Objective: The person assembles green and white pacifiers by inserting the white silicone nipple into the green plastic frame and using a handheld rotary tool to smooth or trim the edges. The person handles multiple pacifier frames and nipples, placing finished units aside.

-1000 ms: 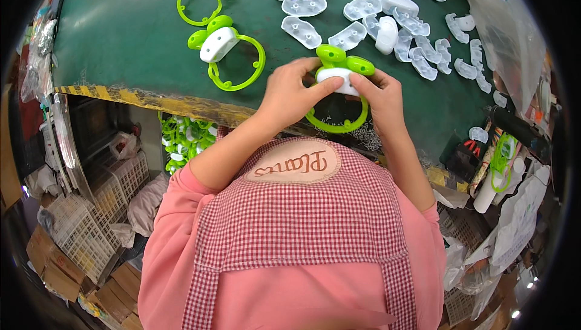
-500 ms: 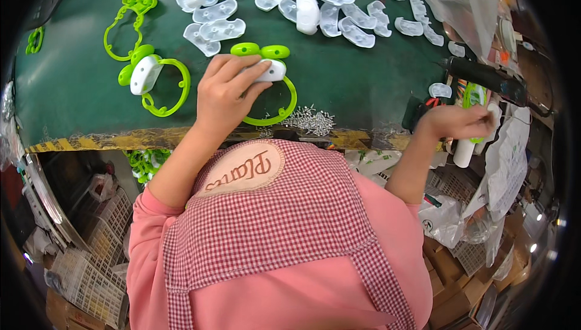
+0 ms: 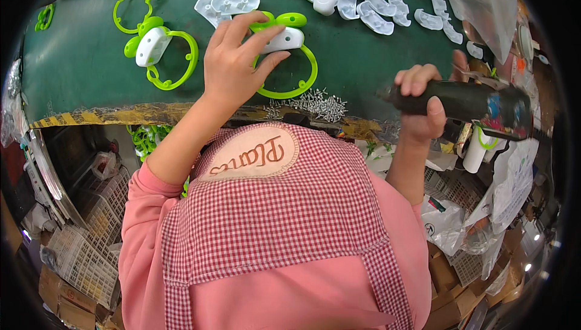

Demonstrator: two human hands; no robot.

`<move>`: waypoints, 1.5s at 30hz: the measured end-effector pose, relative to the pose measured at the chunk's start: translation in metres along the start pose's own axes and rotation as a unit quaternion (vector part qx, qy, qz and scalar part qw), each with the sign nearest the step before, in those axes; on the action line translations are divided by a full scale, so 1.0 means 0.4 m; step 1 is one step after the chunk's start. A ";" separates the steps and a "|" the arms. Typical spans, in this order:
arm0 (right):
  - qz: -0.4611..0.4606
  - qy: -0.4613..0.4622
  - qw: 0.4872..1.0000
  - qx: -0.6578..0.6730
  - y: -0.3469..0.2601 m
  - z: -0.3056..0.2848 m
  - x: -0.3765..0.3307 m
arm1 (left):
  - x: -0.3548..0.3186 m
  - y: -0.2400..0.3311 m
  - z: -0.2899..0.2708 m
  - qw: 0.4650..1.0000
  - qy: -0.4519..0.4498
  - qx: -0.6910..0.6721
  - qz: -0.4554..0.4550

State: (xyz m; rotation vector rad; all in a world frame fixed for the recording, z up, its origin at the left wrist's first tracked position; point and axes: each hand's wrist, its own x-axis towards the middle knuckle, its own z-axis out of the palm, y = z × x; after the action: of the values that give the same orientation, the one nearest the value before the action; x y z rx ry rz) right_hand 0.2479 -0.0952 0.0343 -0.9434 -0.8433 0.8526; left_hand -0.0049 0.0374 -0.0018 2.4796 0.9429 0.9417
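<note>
Upper centre, the left hand (image 3: pixel 233 63) is half-curling over a green ring (image 3: pixel 284 94), grip unclear; its white piece (image 3: pixel 295 39) is sitting on, apparently unscrewed; at right, the right hand (image 3: pixel 425 123) is clasping a black power tool (image 3: pixel 472 103); screws (image 3: pixel 321 105) are lying loose

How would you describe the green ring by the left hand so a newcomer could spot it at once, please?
On the green table, find the heap of small silver screws near the front edge. Just beyond it, slightly left, lies the green ring, bearing a white piece. Unlike the neighbouring rings further left, it has the left hand over it.
</note>
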 end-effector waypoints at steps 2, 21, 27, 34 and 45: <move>0.010 0.036 0.999 0.018 0.021 0.039 -0.038 | -0.003 0.019 -0.013 1.000 0.028 0.011 -0.004; -0.028 -0.055 0.998 0.024 -0.021 0.172 -0.039 | -0.049 0.121 0.070 0.981 -0.119 -0.118 0.100; -0.014 -0.042 0.999 -0.003 -0.025 0.216 -0.014 | -0.044 0.108 0.029 0.983 -0.132 -0.056 0.111; -0.099 -0.045 0.993 -0.034 0.031 0.272 0.078 | -0.014 -0.035 0.011 0.997 -0.026 -0.073 -0.030; -0.065 -0.170 0.965 -0.187 0.130 0.304 0.128 | -0.003 -0.033 0.015 0.991 -0.013 -0.122 -0.056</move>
State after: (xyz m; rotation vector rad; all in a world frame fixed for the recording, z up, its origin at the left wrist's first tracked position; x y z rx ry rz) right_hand 0.1497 0.0066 0.0400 -1.0697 -1.3839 0.7641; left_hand -0.0076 0.0457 -0.0136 2.2069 0.8899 0.9258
